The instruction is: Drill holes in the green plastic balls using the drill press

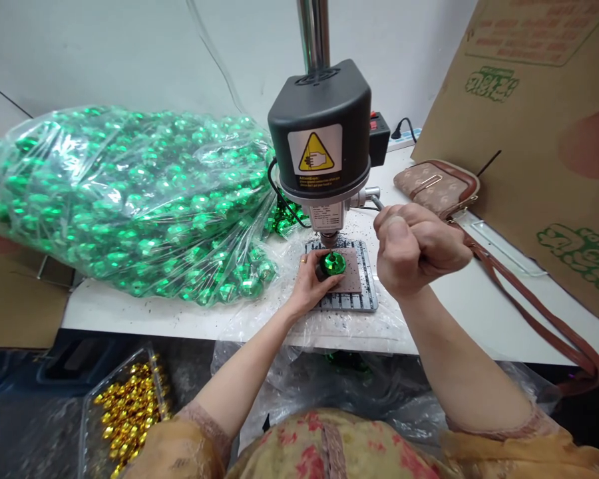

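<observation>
Under the chuck of a black bench drill press [319, 126], my left hand [310, 283] grips a shiny green faceted ball [334, 263]. A dark ring-like piece shows beside the ball, partly covered by my fingers. The ball sits over a brownish square board [352, 283] on the grey slotted base plate [370, 293]. The drill bit's tip is at or just above the ball's top; I cannot tell whether it touches. To the right of the machine, my right hand [414, 253] is closed around the metal feed lever [375, 199].
A large clear bag [130, 206] of green faceted balls lies left of the drill. At the right are a tan handbag [429, 183] with a brown strap and a big cardboard box [549, 133]. Dark shavings surround the base. Below the table edge stands a clear bin [84, 426] of gold balls.
</observation>
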Demonstrator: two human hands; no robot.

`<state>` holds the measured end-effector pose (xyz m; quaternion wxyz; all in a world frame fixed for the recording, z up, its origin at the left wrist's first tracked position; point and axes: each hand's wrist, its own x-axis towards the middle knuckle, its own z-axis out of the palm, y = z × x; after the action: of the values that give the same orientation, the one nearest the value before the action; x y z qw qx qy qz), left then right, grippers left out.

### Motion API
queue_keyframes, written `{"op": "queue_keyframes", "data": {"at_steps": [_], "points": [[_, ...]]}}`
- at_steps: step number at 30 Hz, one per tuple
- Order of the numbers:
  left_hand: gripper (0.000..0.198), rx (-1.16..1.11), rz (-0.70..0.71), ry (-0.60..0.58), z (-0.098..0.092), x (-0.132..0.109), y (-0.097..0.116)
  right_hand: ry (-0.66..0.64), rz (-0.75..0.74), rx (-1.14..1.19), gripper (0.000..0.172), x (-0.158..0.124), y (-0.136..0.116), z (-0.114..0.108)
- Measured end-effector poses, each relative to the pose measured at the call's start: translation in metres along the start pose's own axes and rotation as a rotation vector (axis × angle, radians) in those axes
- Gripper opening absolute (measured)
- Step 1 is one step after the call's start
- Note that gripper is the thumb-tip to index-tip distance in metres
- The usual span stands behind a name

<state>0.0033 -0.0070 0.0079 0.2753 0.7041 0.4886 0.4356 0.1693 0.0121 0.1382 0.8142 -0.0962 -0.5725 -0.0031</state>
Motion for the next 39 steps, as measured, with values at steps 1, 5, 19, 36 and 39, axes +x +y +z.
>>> {"op": "queue_keyframes", "data": {"at_steps": [1, 5, 19, 36, 39], "points": [[0.051, -0.001, -0.001, 0.002, 0.000, 0.000, 0.000, 0.000, -0.005, -0.006, 0.047, -0.001, 0.000, 0.000], [0.051, -0.004, 0.000, 0.010, 0.002, 0.000, -0.002, -0.001, 0.007, -0.020, 0.047, -0.001, 0.000, -0.001], [0.051, -0.067, -0.028, 0.027, 0.007, 0.003, -0.004, 0.015, 0.154, -0.059, 0.051, 0.011, -0.011, 0.003], [0.042, 0.414, 0.666, -0.251, 0.003, -0.174, 0.025, -0.016, 0.332, -0.113, 0.051, 0.053, -0.006, 0.017], [0.042, 0.408, 0.722, -0.240, 0.000, -0.173, 0.018, 0.030, 0.351, -0.073, 0.051, 0.054, -0.008, 0.018]]}}
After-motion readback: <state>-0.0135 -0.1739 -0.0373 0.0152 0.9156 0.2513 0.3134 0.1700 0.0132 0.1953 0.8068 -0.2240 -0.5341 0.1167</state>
